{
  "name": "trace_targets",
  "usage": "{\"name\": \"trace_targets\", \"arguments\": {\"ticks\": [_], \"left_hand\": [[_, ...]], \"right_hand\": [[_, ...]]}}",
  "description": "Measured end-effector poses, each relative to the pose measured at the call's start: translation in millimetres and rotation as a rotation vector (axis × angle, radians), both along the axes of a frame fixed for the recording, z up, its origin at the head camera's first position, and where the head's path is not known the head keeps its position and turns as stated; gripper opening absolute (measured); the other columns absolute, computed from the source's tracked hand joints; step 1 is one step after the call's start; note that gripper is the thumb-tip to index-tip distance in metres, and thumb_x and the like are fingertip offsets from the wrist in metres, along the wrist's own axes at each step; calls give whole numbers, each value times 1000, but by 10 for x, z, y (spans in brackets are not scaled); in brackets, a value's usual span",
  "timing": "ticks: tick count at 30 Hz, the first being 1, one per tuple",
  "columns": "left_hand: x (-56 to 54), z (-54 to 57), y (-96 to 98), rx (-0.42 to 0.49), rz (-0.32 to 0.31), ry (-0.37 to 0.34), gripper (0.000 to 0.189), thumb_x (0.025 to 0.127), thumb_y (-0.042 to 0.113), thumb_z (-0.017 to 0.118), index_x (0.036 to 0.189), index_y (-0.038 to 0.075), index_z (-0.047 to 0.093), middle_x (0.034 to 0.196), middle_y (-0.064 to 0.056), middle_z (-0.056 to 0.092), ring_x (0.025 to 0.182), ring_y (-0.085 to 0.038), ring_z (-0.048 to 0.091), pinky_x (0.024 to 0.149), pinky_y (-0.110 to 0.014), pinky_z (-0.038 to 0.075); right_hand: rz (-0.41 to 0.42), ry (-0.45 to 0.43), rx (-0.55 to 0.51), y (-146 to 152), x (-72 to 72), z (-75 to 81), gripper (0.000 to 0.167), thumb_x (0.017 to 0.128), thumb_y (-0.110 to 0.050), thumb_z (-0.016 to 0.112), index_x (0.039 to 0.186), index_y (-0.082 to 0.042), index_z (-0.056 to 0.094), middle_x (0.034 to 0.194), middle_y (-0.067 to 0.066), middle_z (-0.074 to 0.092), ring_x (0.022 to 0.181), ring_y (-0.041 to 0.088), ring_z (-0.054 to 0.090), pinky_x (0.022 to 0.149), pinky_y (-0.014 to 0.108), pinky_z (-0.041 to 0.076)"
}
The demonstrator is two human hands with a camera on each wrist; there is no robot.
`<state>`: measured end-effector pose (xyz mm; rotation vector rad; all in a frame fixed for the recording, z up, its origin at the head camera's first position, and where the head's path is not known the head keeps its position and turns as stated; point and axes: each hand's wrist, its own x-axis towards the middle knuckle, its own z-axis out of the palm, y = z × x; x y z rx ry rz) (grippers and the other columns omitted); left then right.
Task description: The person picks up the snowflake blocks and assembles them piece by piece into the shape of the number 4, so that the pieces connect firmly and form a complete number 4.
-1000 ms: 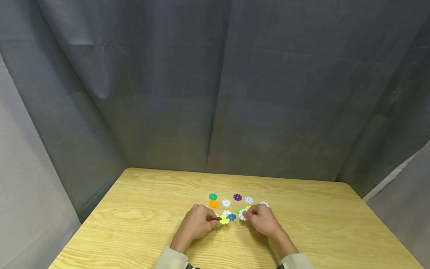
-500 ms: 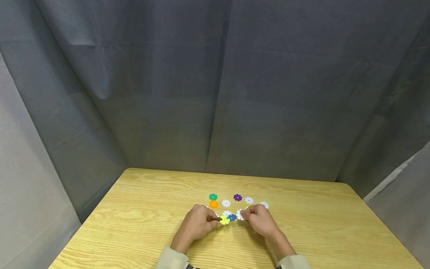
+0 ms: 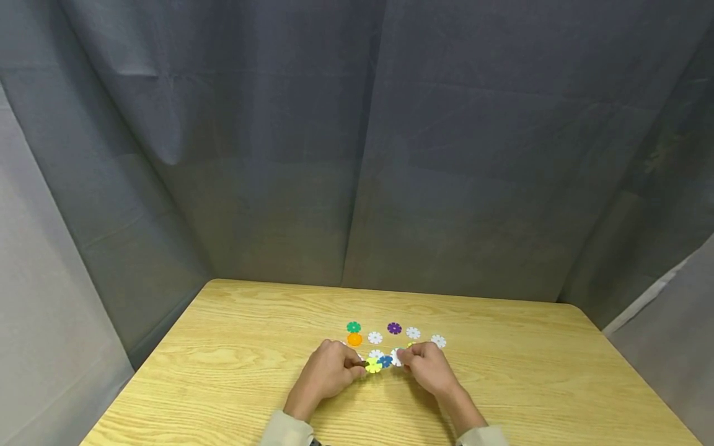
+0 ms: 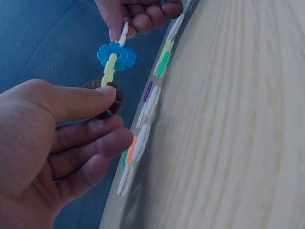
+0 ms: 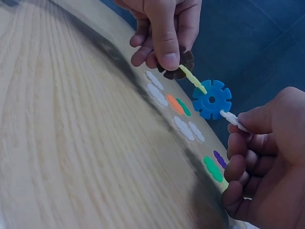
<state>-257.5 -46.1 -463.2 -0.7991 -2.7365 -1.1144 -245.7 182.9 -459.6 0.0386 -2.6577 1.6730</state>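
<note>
So the person has both hands up over the table (image 3: pixel 223 378), working on a little chain of slotted plastic discs held off the wood between them. The left hand (image 3: pixel 329 370) pinches a brown disc (image 5: pixel 188 60) between thumb and fingers, the other fingers loosely bent. A yellow disc (image 5: pixel 192 79) joins that brown one at one end and a blue disc (image 5: pixel 204 103) at the other. The right hand (image 3: pixel 432 368) pinches a white disc (image 5: pixel 232 119) whose edge meets the blue rim (can't tell how deep it sits in the slot). Just beyond the hands, more discs lie on the table: a green disc (image 3: pixel 354 327) right behind an orange disc (image 3: pixel 354 339), a purple disc (image 3: pixel 394 328) and several white ones.
</note>
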Motion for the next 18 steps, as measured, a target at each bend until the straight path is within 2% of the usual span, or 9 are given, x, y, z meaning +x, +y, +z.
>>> {"name": "trace_targets", "arguments": {"ticks": [5, 13, 18], "left_hand": [[0, -4, -2, 16, -9, 17, 6, 84, 15, 82, 85, 10, 81, 76, 8, 71, 64, 0, 57, 60, -22, 50], [-3, -5, 0, 43, -10, 34, 6, 85, 16, 81, 86, 10, 81, 77, 7, 72, 66, 1, 59, 60, -21, 50], [-15, -8, 0, 51, -12, 58, 6, 85, 16, 81, 85, 9, 81, 78, 6, 73, 67, 1, 60, 60, -21, 51]], "right_hand": [[-20, -15, -49, -29, 15, -33, 38, 97, -15, 61, 62, -3, 54, 54, -2, 40, 51, 12, 31, 47, 22, 24], [-43, -19, -80, -56, 14, -36, 37, 99, -16, 59, 66, 2, 58, 54, -2, 39, 50, 12, 30, 46, 22, 23], [-48, -20, -100, -79, 21, -25, 37, 99, -15, 58, 66, 1, 58, 56, 1, 44, 51, 13, 32, 47, 22, 26]]}}
